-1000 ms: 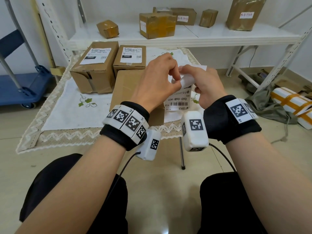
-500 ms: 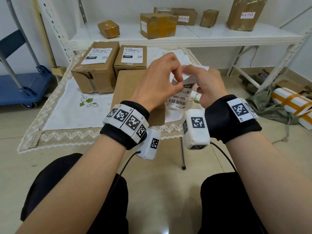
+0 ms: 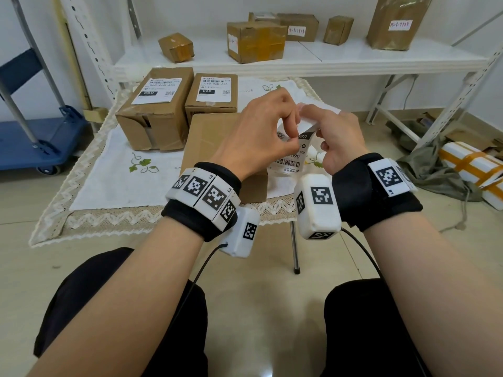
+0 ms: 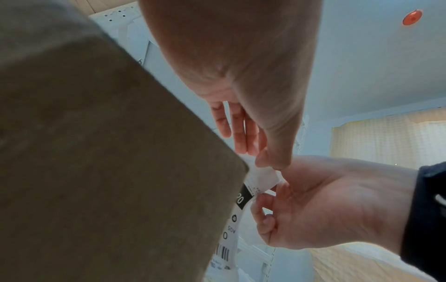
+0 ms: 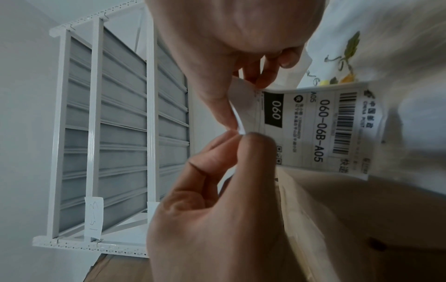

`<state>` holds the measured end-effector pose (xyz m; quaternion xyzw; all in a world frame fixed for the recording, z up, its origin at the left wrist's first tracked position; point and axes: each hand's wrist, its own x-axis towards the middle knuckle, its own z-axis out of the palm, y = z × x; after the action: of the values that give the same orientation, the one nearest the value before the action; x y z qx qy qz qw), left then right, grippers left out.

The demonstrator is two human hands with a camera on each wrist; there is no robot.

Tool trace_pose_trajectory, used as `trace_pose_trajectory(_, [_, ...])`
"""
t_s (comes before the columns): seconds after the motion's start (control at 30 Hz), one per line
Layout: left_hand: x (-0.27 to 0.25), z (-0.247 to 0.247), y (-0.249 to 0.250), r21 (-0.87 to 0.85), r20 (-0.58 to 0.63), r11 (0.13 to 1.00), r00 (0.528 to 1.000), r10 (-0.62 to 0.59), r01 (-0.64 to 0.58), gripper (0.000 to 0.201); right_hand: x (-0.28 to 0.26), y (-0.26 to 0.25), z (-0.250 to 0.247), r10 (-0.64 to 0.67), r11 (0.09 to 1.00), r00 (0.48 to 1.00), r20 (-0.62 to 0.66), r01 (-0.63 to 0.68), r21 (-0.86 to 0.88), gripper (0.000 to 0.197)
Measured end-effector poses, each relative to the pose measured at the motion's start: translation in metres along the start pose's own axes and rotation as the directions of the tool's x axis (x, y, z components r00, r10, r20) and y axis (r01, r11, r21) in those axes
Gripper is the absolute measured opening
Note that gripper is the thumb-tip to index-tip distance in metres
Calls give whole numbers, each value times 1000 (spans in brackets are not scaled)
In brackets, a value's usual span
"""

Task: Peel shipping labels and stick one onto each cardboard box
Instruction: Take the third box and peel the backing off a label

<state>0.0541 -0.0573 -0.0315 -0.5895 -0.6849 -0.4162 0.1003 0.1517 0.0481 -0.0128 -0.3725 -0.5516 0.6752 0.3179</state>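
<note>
A white shipping label [image 3: 292,159] printed 060-06B-A05 hangs between my two hands above the table. My left hand [image 3: 284,138] pinches its top edge with thumb and forefinger. Right beside it, my right hand [image 3: 317,130] pinches the same edge, where a thin white layer [image 5: 237,118] curls away from the label [image 5: 321,129]. Under the hands lies a plain cardboard box [image 3: 206,137] with no label on top; the left wrist view shows it close [image 4: 96,152]. Behind it stand two boxes with labels stuck on top, one left [image 3: 155,112] and one right [image 3: 211,96].
The boxes sit on a small table with a white lace-edged cloth [image 3: 109,180]. A white shelf [image 3: 272,61] behind holds several taped boxes. A blue cart [image 3: 35,142] stands at the left; wrapped parcels and a cloth [image 3: 462,170] lie on the floor at the right.
Both hands have kept hold of the label's top edge. The fingers have worked at it, and the label has curled and hangs more bent than a second ago.
</note>
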Motion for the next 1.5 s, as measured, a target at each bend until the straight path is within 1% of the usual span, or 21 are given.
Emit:
trace_pose_trajectory(0.1, [-1, 0, 1, -9, 17, 1000, 1000, 12, -12, 22, 5, 2, -1, 4, 999, 1000, -7, -4, 39, 86])
trace_pose_trajectory(0.27, [-1, -1, 2, -15, 36, 1000, 999, 15, -14, 19, 11, 5, -3, 7, 999, 1000, -20, -6, 34, 86])
trace_pose_trajectory(0.37, [-1, -1, 3, -23, 42, 1000, 999, 13, -12, 17, 13, 5, -3, 13, 1000, 999, -30, -12, 19, 82])
trace_pose_trajectory(0.53, [-1, -3, 4, -33, 48, 999, 999, 19, -17, 20, 14, 7, -3, 38, 999, 998, -46, -36, 34, 78])
trace_pose_trajectory(0.67, [-1, -3, 4, -32, 59, 999, 998, 26, -24, 17, 14, 6, -4, 54, 997, 998, -37, -52, 57, 71])
trace_pose_trajectory(0.8, [0, -4, 3, -31, 67, 999, 998, 11, -9, 16, 15, 6, -5, 67, 996, 997, -32, -65, 66, 71])
trace_pose_trajectory(0.87, [1, -5, 2, -32, 60, 999, 998, 6, -4, 18, 14, 4, -6, 80, 995, 997, -21, -78, 67, 67])
trace_pose_trajectory(1.0, [-1, -6, 3, -19, 47, 1000, 999, 5, -4, 19, 18, 4, -6, 99, 995, 995, 15, -99, 4, 58])
trace_pose_trajectory(1.1, [-2, -6, 5, -11, 30, 1000, 1000, 6, -6, 27, 18, 4, -6, 100, 995, 994, 35, -99, -22, 53])
trace_pose_trajectory(1.17, [-1, -5, 6, -10, -5, 1000, 1000, -7, 7, 31, 17, 4, -5, 87, 995, 995, 57, -85, -44, 48])
trace_pose_trajectory(1.3, [-1, -4, 6, -54, -55, 998, 998, -41, 38, 41, 14, 2, -6, 74, 993, 990, 121, -61, -103, 47])
trace_pose_trajectory(1.4, [-1, -3, 6, -58, -60, 998, 998, -29, 25, 35, 12, -1, -7, 60, 989, 989, 135, -41, -139, 39])
trace_pose_trajectory(1.5, [-1, 0, 4, -3, -74, 1000, 997, 11, -11, 17, 11, -5, -11, 43, 983, 988, 148, -16, -181, 25])
